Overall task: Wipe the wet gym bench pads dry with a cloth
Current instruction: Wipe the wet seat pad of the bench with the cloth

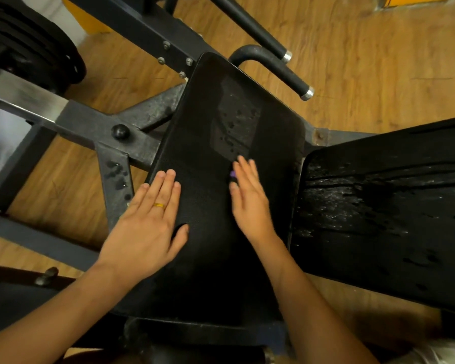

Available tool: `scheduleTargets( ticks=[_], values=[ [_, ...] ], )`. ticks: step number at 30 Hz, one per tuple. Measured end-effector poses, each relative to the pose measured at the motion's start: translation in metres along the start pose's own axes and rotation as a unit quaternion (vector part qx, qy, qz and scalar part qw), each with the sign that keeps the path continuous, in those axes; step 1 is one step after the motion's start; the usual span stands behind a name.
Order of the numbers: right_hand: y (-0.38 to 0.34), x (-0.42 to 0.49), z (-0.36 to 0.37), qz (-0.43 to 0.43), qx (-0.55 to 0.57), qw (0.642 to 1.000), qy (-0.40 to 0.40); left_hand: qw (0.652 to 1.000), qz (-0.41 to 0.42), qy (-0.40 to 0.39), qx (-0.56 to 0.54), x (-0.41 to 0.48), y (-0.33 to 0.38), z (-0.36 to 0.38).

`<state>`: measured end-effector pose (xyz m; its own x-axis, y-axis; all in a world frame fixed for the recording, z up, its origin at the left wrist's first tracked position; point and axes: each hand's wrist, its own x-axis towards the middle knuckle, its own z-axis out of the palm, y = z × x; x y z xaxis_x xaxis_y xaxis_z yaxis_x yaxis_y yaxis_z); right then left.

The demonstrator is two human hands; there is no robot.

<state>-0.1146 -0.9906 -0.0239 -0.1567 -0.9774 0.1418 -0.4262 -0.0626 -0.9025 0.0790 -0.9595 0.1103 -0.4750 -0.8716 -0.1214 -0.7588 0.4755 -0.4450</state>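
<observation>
Left hand (147,232) lies flat, fingers straight, on the centre pad (208,114). Right hand (250,200) lies flat too, a purple scrap (233,174) peeking from beneath; a wet patch (237,122) lies just beyond. Right pad (378,206) glistens with droplets.

The floor (378,61) is warm brown wood-look planking with visible grain, evenly lit (a soft sheen lies on the boards at the upper right). A dark grey steel frame (84,122) crosses it on the left, bolted at its joints and carrying a round black knob (120,131). A stack of black weight plates (32,48) sits at the upper left. 2 black handle bars (292,78) with silver end caps angle across the top. A yellow edge (415,0) shows in the upper right corner.
</observation>
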Motion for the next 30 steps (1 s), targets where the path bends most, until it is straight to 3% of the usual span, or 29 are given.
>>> scheduleTargets(
  ticks=[6, 11, 17, 19, 23, 27, 30],
  values=[
    [0.015, -0.015, -0.007, 0.102, 0.014, 0.994, 0.025, 1.000, 0.000, 0.004, 0.003, 0.000, 0.001, -0.001],
    [-0.048, 0.035, 0.014, -0.056, 0.005, 0.997, -0.047, 1.000, 0.001, 0.010, -0.001, 0.000, 0.001, -0.001],
    [-0.079, 0.063, 0.018, -0.106, 0.001, 0.991, -0.082, 1.000, 0.004, 0.005, -0.008, 0.001, 0.000, 0.001],
    [-0.055, 0.050, 0.011, -0.081, -0.008, 0.994, -0.075, 1.000, 0.005, 0.007, -0.013, 0.000, 0.000, 0.001],
    [-0.013, 0.008, -0.003, 0.070, -0.025, 0.997, -0.007, 1.000, 0.006, 0.007, -0.015, 0.001, -0.001, 0.001],
    [-0.012, -0.008, -0.002, 0.074, -0.061, 0.995, -0.036, 1.000, 0.011, 0.010, -0.022, 0.000, -0.001, 0.002],
    [-0.012, 0.012, 0.002, 0.097, -0.066, 0.993, -0.002, 0.999, 0.010, 0.018, -0.030, 0.000, -0.001, 0.004]
  ],
)
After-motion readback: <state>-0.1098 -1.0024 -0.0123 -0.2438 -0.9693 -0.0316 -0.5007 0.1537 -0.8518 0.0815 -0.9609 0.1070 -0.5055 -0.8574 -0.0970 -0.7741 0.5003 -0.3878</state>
